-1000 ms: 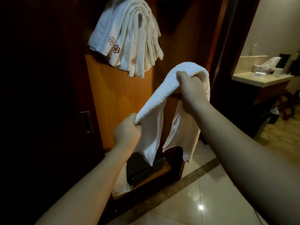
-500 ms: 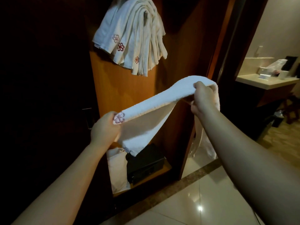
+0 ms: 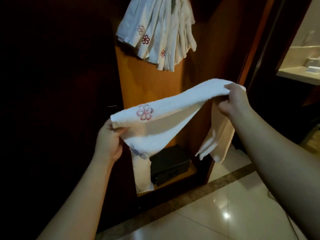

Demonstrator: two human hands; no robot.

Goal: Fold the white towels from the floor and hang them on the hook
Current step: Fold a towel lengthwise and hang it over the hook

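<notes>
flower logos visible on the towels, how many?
4. One on the held towel, near the left hand. Three on the hanging towels: pale at, dark red at, small at. Folds may hide more.

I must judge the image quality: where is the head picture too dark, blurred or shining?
Head view: the left side by the wardrobe is almost black, detail lost; the left hand and the lower edge of the held towel are motion-blurred; a small glare spot shines on the floor tiles; the hanging towels are lit but soft; the wide lens stretches both forearms.
</notes>
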